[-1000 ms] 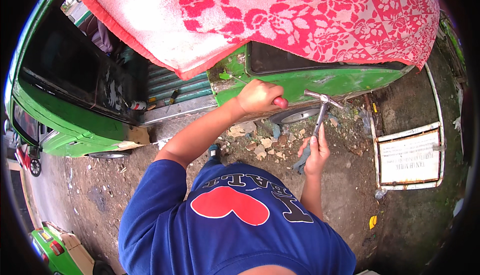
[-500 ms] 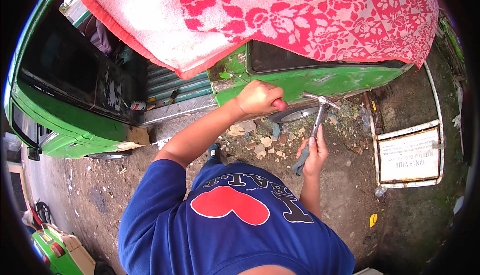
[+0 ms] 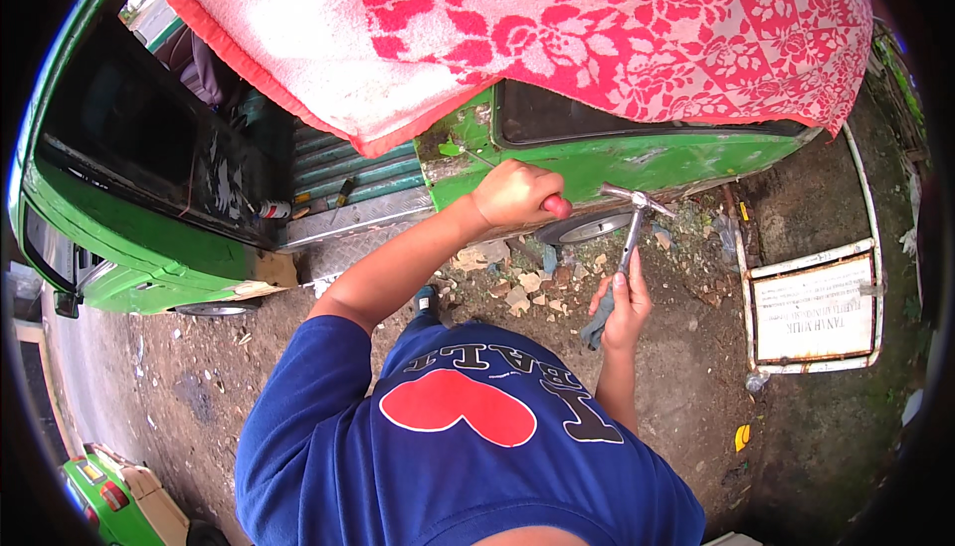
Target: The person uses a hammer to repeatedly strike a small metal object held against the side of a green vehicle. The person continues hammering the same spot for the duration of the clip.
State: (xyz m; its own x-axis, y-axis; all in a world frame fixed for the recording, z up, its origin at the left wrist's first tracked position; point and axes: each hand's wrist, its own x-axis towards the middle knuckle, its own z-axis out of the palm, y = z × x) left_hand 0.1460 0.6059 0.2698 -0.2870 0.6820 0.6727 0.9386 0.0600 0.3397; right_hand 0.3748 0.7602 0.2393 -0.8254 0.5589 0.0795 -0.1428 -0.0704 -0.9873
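Observation:
My left hand (image 3: 517, 191) grips a red-handled screwdriver (image 3: 556, 206), its thin metal shaft angled up-left against chipped paint (image 3: 451, 149) on the green vehicle body (image 3: 616, 152). To the right, my right hand (image 3: 627, 307) holds a metal hammer (image 3: 633, 233) upright, its head just right of the red handle. A grey cloth or glove (image 3: 595, 327) hangs at my right hand. Above the work lies a red-and-white floral towel (image 3: 611, 29) draped over the vehicle's window and body.
The vehicle's open doorway shows a ribbed floor (image 3: 351, 175) with small tools. A rusty white-framed sign (image 3: 813, 310) lies on the right. Broken debris (image 3: 519, 293) covers ground below the body. A second green vehicle (image 3: 112, 494) is at lower left.
My right hand and the hammer have shifted slightly leftward; my left hand barely moved. The red wheeled thing at far left moved down and out of sight.

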